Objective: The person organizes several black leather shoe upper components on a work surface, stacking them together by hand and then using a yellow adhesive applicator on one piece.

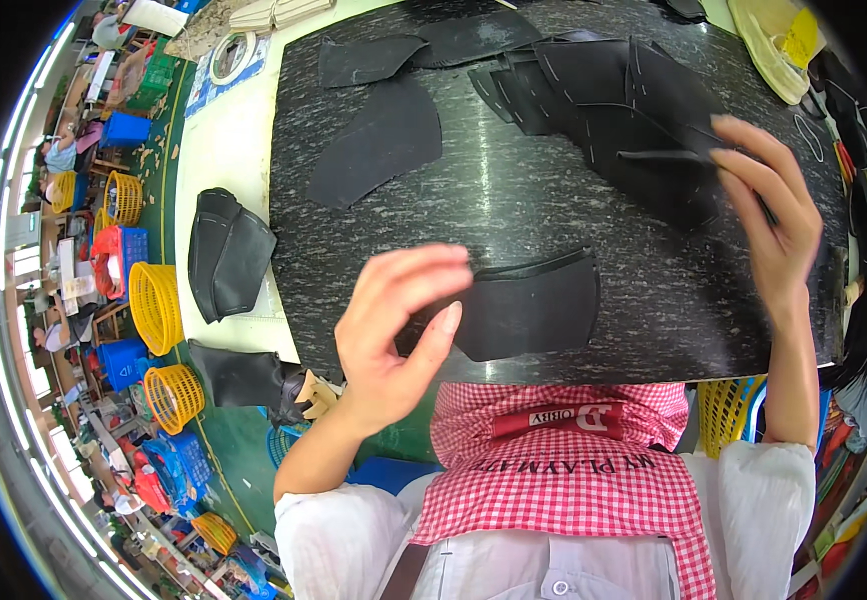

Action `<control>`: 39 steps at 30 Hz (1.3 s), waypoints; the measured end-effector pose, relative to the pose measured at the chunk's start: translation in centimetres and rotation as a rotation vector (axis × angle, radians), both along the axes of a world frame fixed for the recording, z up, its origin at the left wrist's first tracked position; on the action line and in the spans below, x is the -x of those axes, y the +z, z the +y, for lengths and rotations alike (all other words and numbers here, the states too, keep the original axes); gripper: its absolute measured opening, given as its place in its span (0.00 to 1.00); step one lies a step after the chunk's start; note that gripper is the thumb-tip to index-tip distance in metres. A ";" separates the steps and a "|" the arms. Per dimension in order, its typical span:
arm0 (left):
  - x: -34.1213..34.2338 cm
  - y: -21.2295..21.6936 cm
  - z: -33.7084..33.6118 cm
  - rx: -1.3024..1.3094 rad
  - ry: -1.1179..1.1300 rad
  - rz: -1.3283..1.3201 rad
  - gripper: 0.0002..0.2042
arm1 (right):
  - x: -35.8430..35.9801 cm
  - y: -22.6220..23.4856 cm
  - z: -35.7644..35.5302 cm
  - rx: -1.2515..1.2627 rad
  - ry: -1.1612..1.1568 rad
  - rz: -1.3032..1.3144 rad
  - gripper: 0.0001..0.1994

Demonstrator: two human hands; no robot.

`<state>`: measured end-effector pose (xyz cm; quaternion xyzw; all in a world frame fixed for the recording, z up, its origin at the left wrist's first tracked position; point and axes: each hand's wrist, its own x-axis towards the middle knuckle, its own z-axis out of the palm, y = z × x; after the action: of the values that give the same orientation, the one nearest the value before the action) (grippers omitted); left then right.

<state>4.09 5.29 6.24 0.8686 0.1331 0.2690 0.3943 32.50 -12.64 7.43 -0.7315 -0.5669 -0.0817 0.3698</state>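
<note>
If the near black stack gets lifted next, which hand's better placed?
Left, probably: the left hand is at the left edge of the near black stack; the right hand is over by the far-right black pile.

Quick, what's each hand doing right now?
Left hand: open, by the black stack.
Right hand: by the black pile; can't tell if it's holding any.

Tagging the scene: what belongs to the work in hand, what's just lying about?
Likely in use:
small black stack, by the left hand
pale-marked black pieces, by the right hand
dark board beneath

Likely just lying about:
white roll
yellow baskets
blue crates
</note>
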 end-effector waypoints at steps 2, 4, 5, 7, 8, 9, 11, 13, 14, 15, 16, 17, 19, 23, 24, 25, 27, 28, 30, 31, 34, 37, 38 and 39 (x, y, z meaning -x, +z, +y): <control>0.5 -0.4 -0.4 0.398 -0.023 -0.115 0.36 | 2.8 2.3 -0.1 0.093 0.134 0.207 0.06; -1.2 0.1 -1.6 0.635 -0.175 -0.210 0.43 | 5.1 3.5 0.7 0.223 0.434 0.341 0.06; -1.2 0.2 -2.6 0.761 -0.191 -0.176 0.43 | 6.5 3.1 1.1 0.284 0.496 0.405 0.07; 0.0 0.4 -3.0 0.560 -0.150 0.022 0.25 | 7.9 0.3 1.2 0.238 0.560 0.545 0.11; 0.2 0.1 -2.9 0.364 -0.139 0.025 0.19 | 8.5 -0.9 1.5 0.186 0.551 0.661 0.12; 0.5 0.1 -3.0 0.368 -0.150 0.025 0.19 | 8.2 -0.5 1.3 0.331 0.483 0.815 0.14; 1.2 -0.1 -3.4 0.392 0.047 0.119 0.12 | 8.1 -1.3 0.8 0.408 0.368 1.102 0.18; 0.9 -0.3 -3.0 0.340 0.079 0.156 0.12 | 7.9 -1.6 1.1 0.376 0.307 1.050 0.17; 0.7 -0.4 -2.8 0.280 0.123 0.190 0.12 | 7.9 -1.7 1.3 0.344 0.260 0.994 0.17; 0.6 -1.2 -2.6 0.325 0.099 0.145 0.12 | 8.0 -1.8 1.5 0.303 0.238 0.939 0.15; 0.4 -1.3 -2.5 0.327 0.097 0.147 0.12 | 8.1 -2.2 1.5 0.304 0.234 0.941 0.15; 0.3 -1.5 -2.4 0.339 0.089 0.178 0.12 | 8.1 -2.4 1.5 0.305 0.229 0.919 0.15; 0.3 -1.6 -2.3 0.332 0.071 0.209 0.12 | 8.1 -2.6 1.5 0.308 0.224 0.898 0.15; 0.1 -1.4 -2.3 0.335 0.080 0.228 0.12 | 8.2 -2.6 1.5 0.307 0.212 0.872 0.15; 0.0 -1.3 -2.3 0.313 0.089 0.221 0.12 | 8.3 -2.6 1.5 0.306 0.208 0.857 0.15; 0.0 -1.3 -2.3 0.290 0.100 0.215 0.12 | 8.3 -2.4 1.5 0.307 0.212 0.860 0.15; -0.1 -1.4 -2.3 0.254 0.091 0.209 0.12 | 8.3 -1.8 1.6 0.431 0.207 0.744 0.16; -0.2 -1.4 -2.2 0.219 0.076 0.200 0.12 | 8.3 -1.7 1.7 0.431 0.212 0.745 0.16; -0.3 -1.0 -2.3 0.198 0.078 0.233 0.12 | 8.0 -1.7 1.8 0.329 0.220 0.428 0.17; -0.3 -0.8 -2.4 0.177 0.081 0.262 0.13 | 7.8 -1.8 1.4 0.335 0.267 0.377 0.15; -0.7 -0.7 -2.4 0.082 0.074 0.246 0.12 | 10.1 -2.2 1.8 0.160 0.591 0.139 0.13; 0.7 0.0 -2.6 0.183 0.137 0.291 0.18 | 10.7 -2.5 1.6 0.246 0.578 0.100 0.14; 1.2 0.3 -2.5 0.327 0.219 0.336 0.20 | 10.5 -2.6 1.6 0.290 0.574 0.108 0.14; 1.9 -0.7 -1.9 0.417 0.177 0.265 0.23 | 10.4 -2.9 1.8 0.270 0.578 0.092 0.16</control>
<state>2.15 3.40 5.50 0.7812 0.3115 0.1528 0.5190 22.10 -10.89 4.55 -0.5856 -0.7397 0.1357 0.3025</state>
